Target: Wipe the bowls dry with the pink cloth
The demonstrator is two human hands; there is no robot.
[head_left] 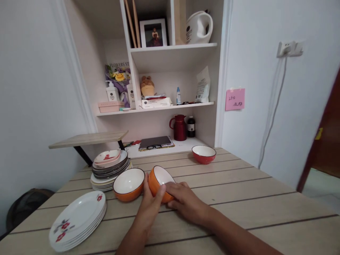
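Observation:
An orange bowl (pixel 162 177) with a white inside and dark rim is tilted between my two hands. My left hand (pixel 151 198) grips its left side, thumb near the front rim. My right hand (pixel 183 200) holds its right side, with fingers at the rim and below. Just left of it, a second orange bowl (pixel 129 184) rests upright on the wooden table (pixel 239 191). A red bowl (pixel 204 154) stands apart, farther back on the right. The underside of the held bowl is partly hidden by my hands.
A stack of oval white plates (pixel 77 219) with red flowers lies front left. Behind it rises a pile of mixed plates (pixel 110 170) topped by small pink dishes. A low wooden stand (pixel 89 139) is at the back left. White shelves hold a red jug (pixel 180 128).

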